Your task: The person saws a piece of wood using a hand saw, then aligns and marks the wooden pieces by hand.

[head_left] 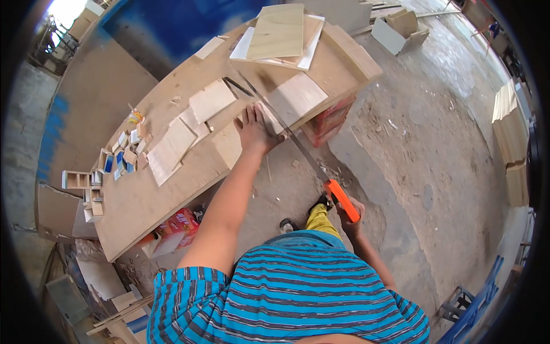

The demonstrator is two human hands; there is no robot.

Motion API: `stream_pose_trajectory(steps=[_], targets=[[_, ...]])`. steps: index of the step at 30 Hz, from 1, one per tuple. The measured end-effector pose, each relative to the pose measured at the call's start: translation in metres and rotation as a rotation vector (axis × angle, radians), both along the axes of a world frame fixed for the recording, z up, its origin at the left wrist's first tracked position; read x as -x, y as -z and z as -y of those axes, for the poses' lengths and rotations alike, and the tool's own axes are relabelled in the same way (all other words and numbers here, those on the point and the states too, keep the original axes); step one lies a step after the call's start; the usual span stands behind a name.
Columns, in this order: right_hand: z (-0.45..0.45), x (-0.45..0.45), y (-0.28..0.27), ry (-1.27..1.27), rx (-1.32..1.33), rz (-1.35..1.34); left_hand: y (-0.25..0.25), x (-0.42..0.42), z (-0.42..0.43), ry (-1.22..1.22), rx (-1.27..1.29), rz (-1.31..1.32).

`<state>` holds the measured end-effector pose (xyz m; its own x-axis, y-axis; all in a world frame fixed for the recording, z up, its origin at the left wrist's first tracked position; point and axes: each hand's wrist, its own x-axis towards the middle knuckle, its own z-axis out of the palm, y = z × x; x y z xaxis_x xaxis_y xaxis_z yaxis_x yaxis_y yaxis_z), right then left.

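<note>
My right hand [350, 213] is closed around the orange handle of a handsaw [306, 152], low and to the right of my body. The saw's long blade slants up and left across a pale wooden board [299, 95] at the table's near edge. Just left of the blade, my left hand [256, 133] lies with fingers spread on the board's left part. It holds nothing in its grasp. A thin dark strip [238, 87] lies beyond the fingertips. Whether the teeth sit in a cut cannot be made out.
On the worktable [134, 215] lie flat wood pieces [213, 101], a stack of panels [278, 31] and several small blocks [129, 152]. Red packages [331, 121] stand beneath its right side. A red box [179, 229] is under the left side. Scraps litter the concrete floor [401, 166].
</note>
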<state>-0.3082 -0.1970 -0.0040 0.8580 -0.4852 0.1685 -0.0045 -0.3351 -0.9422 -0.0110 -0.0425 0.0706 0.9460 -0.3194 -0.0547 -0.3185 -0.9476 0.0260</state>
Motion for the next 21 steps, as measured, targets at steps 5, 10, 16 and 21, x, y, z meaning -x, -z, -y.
stream_pose_trajectory(steps=[5, 10, 16, 21], targets=[[0.004, -0.007, -0.06, -0.089, 0.101, -0.077, 0.004, -0.005, -0.002, 0.011, 0.017, 0.014], [0.0, 0.001, -0.1, -0.286, 0.089, -0.178, 0.008, -0.002, -0.006, 0.073, 0.048, 0.059], [-0.012, -0.015, -0.093, -0.183, 0.029, -0.156, 0.016, -0.001, -0.011, 0.119, 0.107, 0.141], [-0.022, -0.052, -0.099, -0.149, 0.01, -0.141, 0.015, 0.0, -0.012, 0.126, 0.186, 0.157]])
